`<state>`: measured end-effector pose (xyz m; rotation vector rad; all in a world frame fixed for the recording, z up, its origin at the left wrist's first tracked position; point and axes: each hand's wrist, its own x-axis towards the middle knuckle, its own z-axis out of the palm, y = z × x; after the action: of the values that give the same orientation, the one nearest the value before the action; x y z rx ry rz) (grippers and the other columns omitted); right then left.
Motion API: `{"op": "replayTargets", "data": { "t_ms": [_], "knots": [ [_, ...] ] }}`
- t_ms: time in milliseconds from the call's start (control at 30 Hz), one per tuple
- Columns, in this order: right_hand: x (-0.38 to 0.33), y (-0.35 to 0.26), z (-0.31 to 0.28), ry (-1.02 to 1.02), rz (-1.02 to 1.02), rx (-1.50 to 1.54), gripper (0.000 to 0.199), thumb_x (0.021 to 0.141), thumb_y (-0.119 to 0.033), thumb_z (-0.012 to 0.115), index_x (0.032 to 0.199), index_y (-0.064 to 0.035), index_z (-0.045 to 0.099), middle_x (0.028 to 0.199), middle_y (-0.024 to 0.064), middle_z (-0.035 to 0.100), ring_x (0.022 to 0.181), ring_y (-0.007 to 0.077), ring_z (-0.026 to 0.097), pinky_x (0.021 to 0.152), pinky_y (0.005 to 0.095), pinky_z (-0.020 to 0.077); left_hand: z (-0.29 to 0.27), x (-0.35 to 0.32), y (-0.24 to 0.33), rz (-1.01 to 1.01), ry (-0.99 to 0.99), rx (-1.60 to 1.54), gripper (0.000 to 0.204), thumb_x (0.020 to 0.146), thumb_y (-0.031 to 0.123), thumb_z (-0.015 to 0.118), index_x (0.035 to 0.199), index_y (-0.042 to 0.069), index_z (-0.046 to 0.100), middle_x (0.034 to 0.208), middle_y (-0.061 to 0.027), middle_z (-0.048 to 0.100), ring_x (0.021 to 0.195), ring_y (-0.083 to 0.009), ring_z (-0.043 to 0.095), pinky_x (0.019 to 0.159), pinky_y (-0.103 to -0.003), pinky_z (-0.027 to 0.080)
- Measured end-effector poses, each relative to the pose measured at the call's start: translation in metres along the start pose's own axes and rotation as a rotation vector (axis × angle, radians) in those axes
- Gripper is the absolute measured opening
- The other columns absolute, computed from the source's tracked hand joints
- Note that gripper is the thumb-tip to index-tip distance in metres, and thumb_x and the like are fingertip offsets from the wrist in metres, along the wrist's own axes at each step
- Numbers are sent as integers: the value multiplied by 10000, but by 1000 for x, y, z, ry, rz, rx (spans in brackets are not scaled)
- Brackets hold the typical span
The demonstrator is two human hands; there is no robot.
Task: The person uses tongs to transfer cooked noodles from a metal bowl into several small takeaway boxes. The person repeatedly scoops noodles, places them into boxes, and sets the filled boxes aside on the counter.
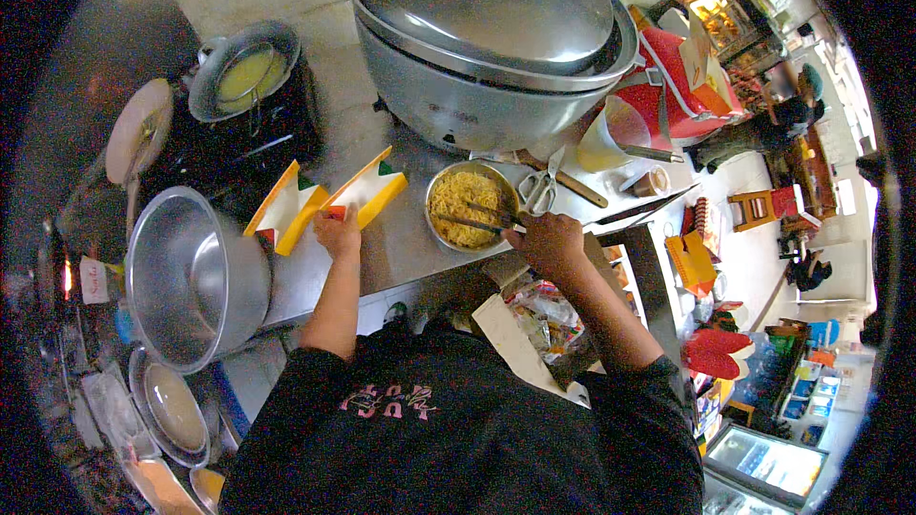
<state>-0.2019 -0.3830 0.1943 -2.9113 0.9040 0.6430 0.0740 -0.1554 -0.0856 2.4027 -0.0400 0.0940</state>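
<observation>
My left hand (337,232) rests on the near end of a yellow-and-white paper food box (365,190) lying open on the steel counter (396,248). A second, similar box (286,207) lies just to its left. My right hand (547,238) grips a pair of chopsticks (474,221) whose tips reach into a round metal bowl (469,207) filled with yellow noodles. The bowl stands right of the boxes, in front of a very large lidded metal cooker (491,33).
Scissors (542,188) lie right of the bowl. A big empty metal pot (191,277) sits at the left, with a smaller pot of yellow liquid (244,76) behind it on a dark stove. A plastic jug (611,133) and red bag (682,86) stand at right.
</observation>
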Motion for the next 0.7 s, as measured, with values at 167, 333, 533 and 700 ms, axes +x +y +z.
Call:
{"op": "replayTargets", "data": {
  "t_ms": [167, 333, 533, 700],
  "knots": [
    [-18, 10, -22, 78, 106, -265, 526, 892, -633, 510, 984, -161, 724, 803, 134, 718, 765, 306, 716, 671, 438, 574, -19, 0, -2, 97, -75, -188, 367, 737, 50, 666, 1092, 5, 585, 1072, -194, 616, 1011, -391, 559, 929, -480, 455],
    [2, 15, 13, 50, 69, -131, 539, 926, -607, 461, 895, -136, 722, 827, 134, 711, 774, 326, 706, 670, 452, 562, -60, 4, -8, 158, -333, -201, 493, 786, 33, 640, 1228, 70, 425, 1145, -212, 615, 1080, -388, 588, 915, -459, 473],
    [31, 30, 38, -159, 29, 92, 606, 921, -641, 410, 1091, -128, 686, 1084, 168, 685, 994, 364, 665, 881, 455, 532, -88, 1, -22, -79, -563, -632, 553, 872, 103, 665, 1322, 122, 345, 1133, -146, 645, 1123, -285, 608, 911, -423, 483],
    [-2, 32, -17, -113, 239, -93, 658, 848, -735, 495, 1075, -156, 712, 998, 160, 714, 916, 366, 693, 816, 478, 559, -100, 6, -52, -137, -835, -492, 661, 863, 123, 695, 1434, 151, 364, 1171, -116, 660, 1106, -243, 621, 970, -375, 467]
  ]
}}
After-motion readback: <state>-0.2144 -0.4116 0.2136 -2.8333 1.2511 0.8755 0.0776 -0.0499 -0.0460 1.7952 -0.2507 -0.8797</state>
